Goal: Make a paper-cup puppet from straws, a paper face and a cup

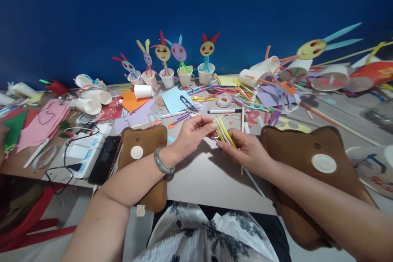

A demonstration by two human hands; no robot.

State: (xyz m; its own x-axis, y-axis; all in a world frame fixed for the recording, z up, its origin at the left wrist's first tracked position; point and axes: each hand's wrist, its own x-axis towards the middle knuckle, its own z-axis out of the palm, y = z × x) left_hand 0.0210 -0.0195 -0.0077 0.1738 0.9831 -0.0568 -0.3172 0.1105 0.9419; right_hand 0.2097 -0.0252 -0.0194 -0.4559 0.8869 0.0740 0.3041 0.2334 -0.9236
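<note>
My left hand (196, 131), with a bracelet on its wrist, is closed, its fingertips pinching at the left side of a small bundle of yellow and white straws (226, 132). My right hand (247, 151) grips the same bundle from the right, thumb and fingers closed around it. A thin pale strip slants down from below the right hand towards the table edge. Between the fingertips is a small whitish piece, too small to make out. Beyond the hands lie a black-and-white marker (224, 111), black snips (188, 103) and a roll of clear tape (224, 99).
Paper cups with rabbit-faced figures (207, 49) stand along the blue wall. Loose straws, paper scraps and a light blue sheet (176, 99) cover the back. Brown cushions (144, 188) (302, 172) flank my arms. A power strip (93, 149) and dark phone (104, 159) lie left.
</note>
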